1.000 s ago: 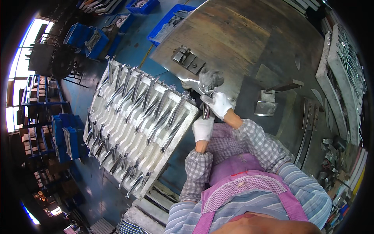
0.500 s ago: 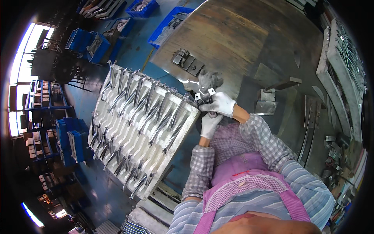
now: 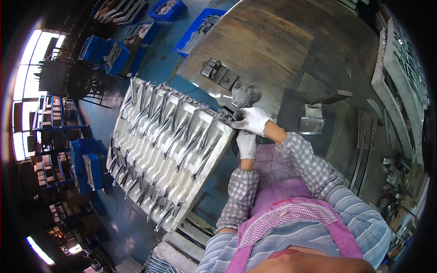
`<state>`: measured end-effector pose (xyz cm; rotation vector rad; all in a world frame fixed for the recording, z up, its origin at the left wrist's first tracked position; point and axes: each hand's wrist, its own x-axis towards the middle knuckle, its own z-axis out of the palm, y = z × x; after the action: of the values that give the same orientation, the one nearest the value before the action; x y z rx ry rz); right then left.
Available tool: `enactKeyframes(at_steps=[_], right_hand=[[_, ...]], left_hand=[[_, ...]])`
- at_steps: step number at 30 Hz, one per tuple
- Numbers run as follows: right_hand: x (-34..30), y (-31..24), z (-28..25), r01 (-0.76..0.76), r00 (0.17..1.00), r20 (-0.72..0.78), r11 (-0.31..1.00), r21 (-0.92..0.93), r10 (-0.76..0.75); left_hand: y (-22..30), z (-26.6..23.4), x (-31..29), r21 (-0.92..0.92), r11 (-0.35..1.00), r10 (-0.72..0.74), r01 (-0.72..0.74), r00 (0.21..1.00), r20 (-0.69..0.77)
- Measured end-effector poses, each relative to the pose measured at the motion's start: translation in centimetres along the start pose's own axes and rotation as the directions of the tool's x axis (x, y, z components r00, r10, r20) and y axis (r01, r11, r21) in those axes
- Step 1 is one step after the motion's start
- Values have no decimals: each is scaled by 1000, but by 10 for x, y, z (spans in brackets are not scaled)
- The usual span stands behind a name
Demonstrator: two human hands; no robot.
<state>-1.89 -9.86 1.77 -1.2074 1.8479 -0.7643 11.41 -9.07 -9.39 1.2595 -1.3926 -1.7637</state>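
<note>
My right hand (image 3: 255, 120), in a white glove, reaches to the near right corner of a white slotted rack (image 3: 211, 159). Its fingers are closed at some small shiny metal parts (image 3: 225, 113) there; what they grip is too small to make out. Just below, my left hand (image 3: 247, 145), also gloved, is closed with its fingertips partly hidden under the right. A dark bit shows at its top. Beyond both hands a crumpled grey cloth (image 3: 246, 94) lies on the table edge. Bent metal strips (image 3: 170, 113) stand in rows in the rack.
A steel block fixture (image 3: 219, 73) sits on the worn wooden table (image 3: 264, 34). To the right are a metal bracket (image 3: 312, 119) and long trays of rods (image 3: 403, 91). Blue bins (image 3: 195, 34) stand on the floor beyond. More racks (image 3: 170, 252) lie below the white one.
My right hand has shifted slightly left and its fingers reach toward the rack's corner. Two bright metal tabs beyond my hands no longer show as before. My left hand has moved slightly right.
</note>
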Motion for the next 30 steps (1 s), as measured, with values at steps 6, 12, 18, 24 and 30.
enactKeyframes(at_steps=[6, 12, 18, 24, 30], right_hand=[[-1, 15, 1, -26, 997, 70, 997, 72, 21], [7, 33, 24, 17, 999, 33, 994, 107, -20], [11, 34, 34, 69, 994, 66, 979, 191, -83], [6, 41, 29, 64, 996, 36, 954, 293, -78], [-60, 36, 1, 428, 876, -347, 871, 240, -335]], left_hand=[[16, 4, -6, 246, 969, -21, 16, 1000, 20], [21, 0, -3, 171, 985, -31, 36, 999, -27], [35, -9, -18, 387, 909, -135, 157, 987, -83], [48, 6, -22, 526, 835, -87, 161, 983, -163], [65, 29, -40, -98, 985, 120, -145, 966, -228]])
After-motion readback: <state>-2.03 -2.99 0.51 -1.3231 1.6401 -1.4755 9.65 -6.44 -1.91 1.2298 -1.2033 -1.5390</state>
